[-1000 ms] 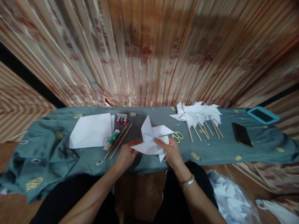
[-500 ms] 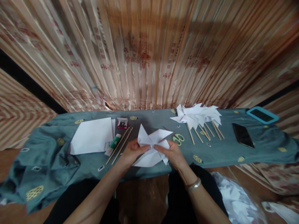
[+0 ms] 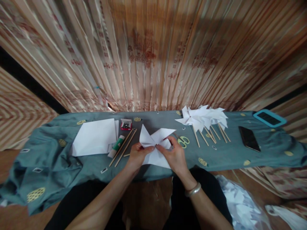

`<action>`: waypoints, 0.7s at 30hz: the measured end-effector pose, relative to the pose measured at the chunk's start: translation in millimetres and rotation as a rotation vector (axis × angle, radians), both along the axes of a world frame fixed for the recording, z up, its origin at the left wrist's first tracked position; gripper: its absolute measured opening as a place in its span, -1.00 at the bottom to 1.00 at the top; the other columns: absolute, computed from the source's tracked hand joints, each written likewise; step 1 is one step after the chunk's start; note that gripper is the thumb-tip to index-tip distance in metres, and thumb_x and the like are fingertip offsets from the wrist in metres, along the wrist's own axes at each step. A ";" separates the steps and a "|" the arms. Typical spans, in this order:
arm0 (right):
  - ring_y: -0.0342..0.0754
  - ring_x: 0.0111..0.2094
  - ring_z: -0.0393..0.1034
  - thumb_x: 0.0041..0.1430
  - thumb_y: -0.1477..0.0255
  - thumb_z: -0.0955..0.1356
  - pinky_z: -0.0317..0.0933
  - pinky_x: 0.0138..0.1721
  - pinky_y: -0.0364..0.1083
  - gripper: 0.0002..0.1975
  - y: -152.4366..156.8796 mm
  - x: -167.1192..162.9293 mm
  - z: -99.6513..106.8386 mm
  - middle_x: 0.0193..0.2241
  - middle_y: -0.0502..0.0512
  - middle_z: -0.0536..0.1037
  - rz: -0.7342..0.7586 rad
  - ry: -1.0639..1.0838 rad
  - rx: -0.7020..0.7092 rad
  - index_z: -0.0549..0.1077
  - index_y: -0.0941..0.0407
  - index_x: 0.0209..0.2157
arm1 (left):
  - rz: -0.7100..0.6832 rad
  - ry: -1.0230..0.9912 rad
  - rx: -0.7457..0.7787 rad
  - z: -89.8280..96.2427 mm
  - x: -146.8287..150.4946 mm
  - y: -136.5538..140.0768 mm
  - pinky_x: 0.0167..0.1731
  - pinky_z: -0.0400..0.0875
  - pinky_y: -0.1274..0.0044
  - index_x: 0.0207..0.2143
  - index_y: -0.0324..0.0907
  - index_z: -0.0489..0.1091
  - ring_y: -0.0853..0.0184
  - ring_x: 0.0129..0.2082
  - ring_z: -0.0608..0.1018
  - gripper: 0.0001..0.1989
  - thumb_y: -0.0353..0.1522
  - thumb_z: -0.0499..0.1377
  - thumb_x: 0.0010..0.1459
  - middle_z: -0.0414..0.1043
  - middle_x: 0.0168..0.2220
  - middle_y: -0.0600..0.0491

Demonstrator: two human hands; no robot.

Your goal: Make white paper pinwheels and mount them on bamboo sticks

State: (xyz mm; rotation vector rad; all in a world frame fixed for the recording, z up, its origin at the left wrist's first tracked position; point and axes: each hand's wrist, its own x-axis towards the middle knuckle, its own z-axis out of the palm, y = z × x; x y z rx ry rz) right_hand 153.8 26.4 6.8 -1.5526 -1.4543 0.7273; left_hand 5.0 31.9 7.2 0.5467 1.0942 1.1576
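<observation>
A white paper pinwheel is held above the front middle of the cloth-covered table. My left hand grips it from the left, its thumb pressed near the centre. From the right, my right hand closes on it, with the thumb at a small shiny pin in the middle. Fingers behind the paper are hidden. Just right of my right hand lie scissors with yellow-green handles. Thin wooden sticks and a green-and-white glue stick lie left of my left hand.
A stack of white paper and a small red box of dark pins are on the left. Several finished pinwheels on sticks lie back right, near a phone and a blue-framed tablet. A plastic bag sits on the floor.
The pinwheel has turned slightly and moved a little up and left. My right hand has shifted its grip, with its fingers now curled over behind the right-hand blades.
</observation>
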 end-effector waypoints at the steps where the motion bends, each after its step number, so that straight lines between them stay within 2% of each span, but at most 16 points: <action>1: 0.12 -0.16 0.45 -0.02 0.20 0.46 0.34 -0.12 0.09 -0.51 -0.9 -0.7 0.9 -0.20 0.20 0.57 -0.045 -0.089 0.087 0.43 0.15 -0.08 | 0.008 -0.005 0.002 0.1 0.5 0.3 -0.50 0.43 0.54 -0.51 -0.26 0.54 0.34 -0.58 0.54 -0.58 -0.30 0.50 -0.54 0.58 -0.55 0.04; 3: 0.20 0.06 0.32 -0.01 0.23 0.46 0.23 0.06 0.19 -0.37 -2.2 -2.3 1.2 0.01 0.33 0.45 -0.096 -0.226 0.255 0.31 0.18 0.07 | 0.025 -0.009 0.003 -0.1 1.2 0.8 -0.51 0.42 0.54 -0.53 -0.26 0.53 0.35 -0.60 0.53 -0.59 -0.30 0.50 -0.55 0.57 -0.56 0.05; 5: 0.22 0.20 0.16 0.03 0.24 0.45 0.11 0.15 0.25 -0.25 -3.0 -3.6 0.3 0.16 0.41 0.29 -0.095 -0.315 0.364 0.16 0.20 0.19 | 0.038 -0.009 0.007 -0.7 1.3 1.1 -0.52 0.41 0.54 -0.54 -0.26 0.53 0.35 -0.60 0.52 -0.60 -0.30 0.50 -0.54 0.57 -0.56 0.04; 8: 0.22 0.27 0.04 0.08 0.21 0.43 0.05 0.19 0.27 -0.13 -4.1 -4.1 -0.5 0.25 0.43 0.14 -0.082 -0.380 0.426 -0.03 0.18 0.29 | 0.048 -0.005 0.019 -1.9 0.3 1.3 -0.52 0.40 0.54 -0.52 -0.27 0.54 0.35 -0.59 0.52 -0.61 -0.30 0.49 -0.51 0.57 -0.54 0.03; 13: 0.24 0.29 -0.03 0.09 0.18 0.42 0.04 0.19 0.28 -0.04 -8.5 -1.2 6.3 0.28 0.44 0.08 -0.080 -0.407 0.440 -0.17 0.18 0.33 | 0.057 -0.017 0.033 -1.1 -3.2 2.0 -0.51 0.41 0.53 -0.50 -0.27 0.54 0.34 -0.58 0.52 -0.62 -0.30 0.48 -0.46 0.58 -0.53 0.02; 15: 0.25 0.28 0.00 0.13 0.20 0.40 0.08 0.16 0.28 -0.11 -11.1 -1.0 10.7 0.28 0.42 0.09 -0.080 -0.444 0.482 -0.12 0.15 0.33 | 0.057 -0.024 0.032 0.3 -4.0 2.1 -0.51 0.40 0.52 -0.50 -0.27 0.54 0.34 -0.59 0.52 -0.63 -0.30 0.48 -0.46 0.58 -0.53 0.02; 17: 0.23 0.22 0.10 0.20 0.30 0.36 0.15 0.10 0.24 -0.35 -13.8 -3.0 13.8 0.23 0.36 0.18 -0.059 -0.513 0.554 0.10 0.10 0.26 | 0.051 -0.020 0.033 1.5 -4.0 2.0 -0.52 0.39 0.53 -0.50 -0.28 0.54 0.34 -0.59 0.51 -0.64 -0.30 0.47 -0.44 0.57 -0.53 0.02; 19: 0.14 0.07 0.27 0.25 0.44 0.32 0.23 0.02 0.15 -0.64 -15.8 -7.2 14.6 0.09 0.27 0.35 0.006 -0.580 0.629 0.35 0.08 0.08 | 0.051 -0.006 0.040 2.2 -3.7 1.9 -0.53 0.36 0.55 -0.51 -0.28 0.54 0.37 -0.60 0.49 -0.66 -0.31 0.46 -0.42 0.56 -0.55 0.03; 21: 0.05 -0.10 0.36 0.26 0.53 0.29 0.29 -0.10 0.06 -0.76 -16.3 -12.4 13.3 -0.08 0.21 0.48 0.077 -0.618 0.676 0.47 0.08 -0.08 | 0.054 0.015 0.055 2.4 -3.5 1.7 -0.54 0.34 0.56 -0.53 -0.28 0.53 0.39 -0.61 0.47 -0.69 -0.32 0.45 -0.39 0.54 -0.57 0.04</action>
